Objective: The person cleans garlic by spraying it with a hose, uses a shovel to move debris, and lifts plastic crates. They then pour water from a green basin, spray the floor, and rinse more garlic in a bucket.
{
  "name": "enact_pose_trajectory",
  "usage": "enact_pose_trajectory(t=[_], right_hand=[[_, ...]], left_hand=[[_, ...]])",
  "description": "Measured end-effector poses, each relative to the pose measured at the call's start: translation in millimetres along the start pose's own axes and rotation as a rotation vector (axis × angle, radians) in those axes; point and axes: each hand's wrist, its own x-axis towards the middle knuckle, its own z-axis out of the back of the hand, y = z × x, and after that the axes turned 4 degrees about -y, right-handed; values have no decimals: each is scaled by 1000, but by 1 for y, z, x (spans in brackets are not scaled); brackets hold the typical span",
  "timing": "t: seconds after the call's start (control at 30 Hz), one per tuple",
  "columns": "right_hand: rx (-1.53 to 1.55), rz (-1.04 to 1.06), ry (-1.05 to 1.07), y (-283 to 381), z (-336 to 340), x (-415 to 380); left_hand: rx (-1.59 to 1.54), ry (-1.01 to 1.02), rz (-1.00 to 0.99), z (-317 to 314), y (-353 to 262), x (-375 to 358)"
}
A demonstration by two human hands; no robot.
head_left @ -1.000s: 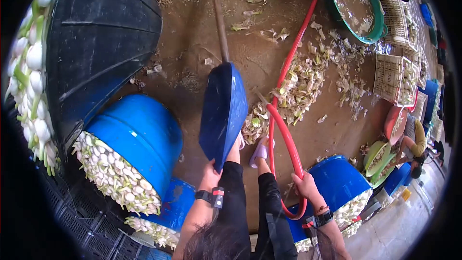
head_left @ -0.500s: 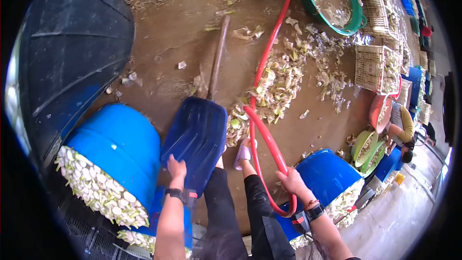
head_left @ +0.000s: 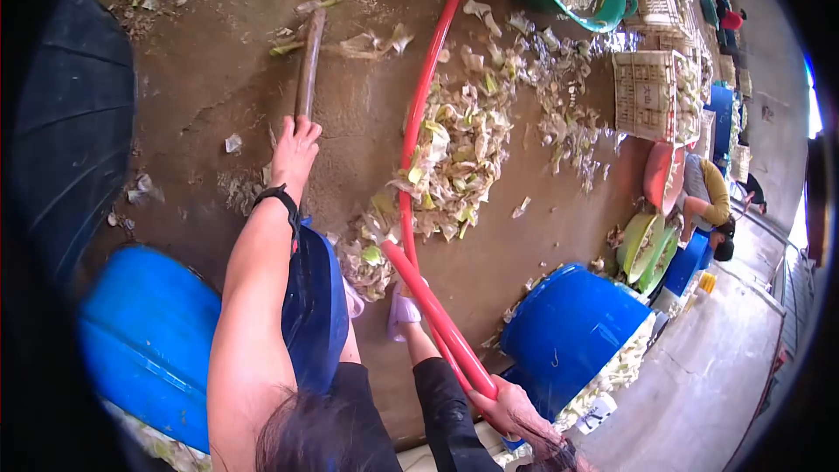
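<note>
A blue-bladed shovel (head_left: 322,319) lies in front of me, its wooden handle (head_left: 309,70) pointing away across the wet floor. My left hand (head_left: 295,153) reaches forward, its fingers closed round the lower part of that handle; the palm side is hidden. The shovel's blade is tipped on its side, partly behind my forearm. In my right hand (head_left: 505,404), near my right leg, is a thick red hose (head_left: 437,315), which loops back and runs up the floor. Beside the hose lies a pile of pale vegetable leaf scraps (head_left: 459,162).
Blue tubs (head_left: 149,345) of cut white vegetables stand on both sides of me. A black container (head_left: 74,122) is at far left. A green tub (head_left: 603,13) and cream crates (head_left: 645,96) line the right, where a person in a yellow sleeve (head_left: 717,197) bends over basins (head_left: 642,245).
My left hand has moved forward from beside the blade to the shovel's handle, and the blade has tipped. My right hand, still on the hose, has come nearer to me.
</note>
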Motion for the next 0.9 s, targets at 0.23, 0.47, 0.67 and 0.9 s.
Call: enact_pose_trajectory(t=[0.23, 0.47, 0.67, 0.9], right_hand=[[-33, 115, -68, -64, -16, 4], [-28, 298, -136, -94, -2, -33], [-104, 385, -136, -115, 42, -82], [-299, 541, -228, -125, 137, -177]], left_hand=[[316, 72, -297, 34, 48, -22], [240, 308, -156, 145, 136, -176], [76, 369, 227, 256, 98, -348], [-230, 270, 698, 295, 0, -501]])
